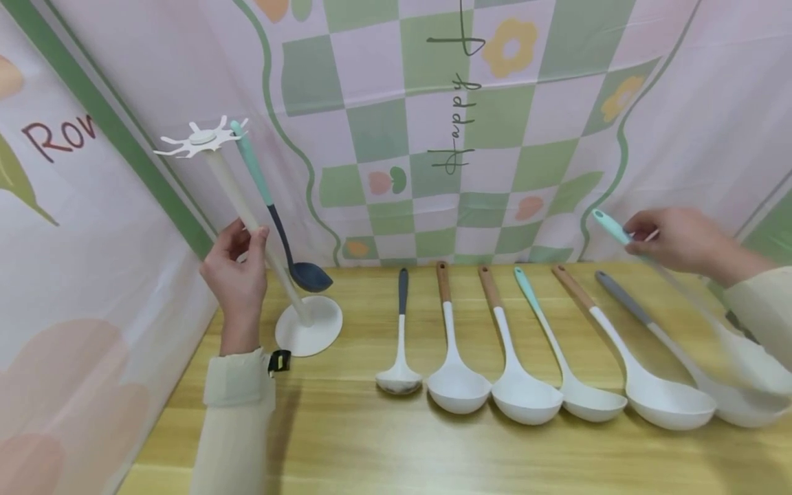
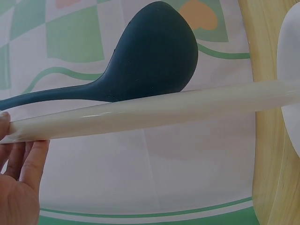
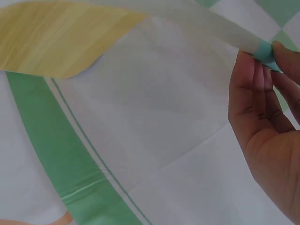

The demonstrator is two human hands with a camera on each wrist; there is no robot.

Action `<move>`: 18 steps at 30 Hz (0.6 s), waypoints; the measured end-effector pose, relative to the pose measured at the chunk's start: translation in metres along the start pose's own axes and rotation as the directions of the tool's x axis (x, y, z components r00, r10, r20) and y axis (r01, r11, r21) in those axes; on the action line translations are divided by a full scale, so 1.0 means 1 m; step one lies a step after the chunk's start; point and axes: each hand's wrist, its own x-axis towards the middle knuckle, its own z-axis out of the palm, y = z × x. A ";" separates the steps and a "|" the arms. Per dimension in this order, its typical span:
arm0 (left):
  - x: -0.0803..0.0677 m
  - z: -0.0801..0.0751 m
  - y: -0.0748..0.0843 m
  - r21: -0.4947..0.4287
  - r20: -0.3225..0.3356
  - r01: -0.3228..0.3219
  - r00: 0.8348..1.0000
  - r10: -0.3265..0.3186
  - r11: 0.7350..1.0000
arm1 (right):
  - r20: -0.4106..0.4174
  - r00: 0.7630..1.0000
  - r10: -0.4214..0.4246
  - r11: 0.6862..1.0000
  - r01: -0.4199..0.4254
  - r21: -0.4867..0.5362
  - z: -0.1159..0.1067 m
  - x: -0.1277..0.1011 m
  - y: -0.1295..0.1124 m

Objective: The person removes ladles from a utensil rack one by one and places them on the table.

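Left hand (image 1: 238, 271) grips the utensil stand pole (image 1: 247, 216); right hand (image 1: 671, 240) pinches the mint-handled ladle (image 1: 711, 323).
The ladle appears lifted; a dark blue ladle (image 1: 309, 275) hangs on the stand.

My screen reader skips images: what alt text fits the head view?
A left hand grips the tilted pole of a white utensil stand with a dark ladle hanging from it, while the right hand lifts a teal-handled ladle beside six ladles lying on a wooden table.

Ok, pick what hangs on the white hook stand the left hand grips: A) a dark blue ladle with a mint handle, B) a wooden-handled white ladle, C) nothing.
A: a dark blue ladle with a mint handle hangs from the white hook stand, whose pole the left hand grips.
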 end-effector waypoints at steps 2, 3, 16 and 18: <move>-0.001 0.000 0.001 -0.005 0.002 0.002 1.000 -0.002 1.000 | 0.016 1.000 -0.001 1.000 0.000 0.017 0.004 -0.001 -0.003; -0.001 0.000 0.001 -0.005 0.003 0.003 1.000 -0.003 1.000 | 0.023 1.000 -0.003 1.000 0.002 0.020 0.007 -0.002 -0.006; 0.001 0.000 -0.002 -0.023 0.007 0.018 1.000 -0.018 1.000 | 0.051 0.984 -0.173 0.974 0.163 0.158 0.030 0.005 -0.122; 0.001 0.001 -0.002 -0.016 0.014 0.017 1.000 -0.017 1.000 | 0.069 0.984 -0.162 0.961 0.142 0.238 0.033 0.008 -0.149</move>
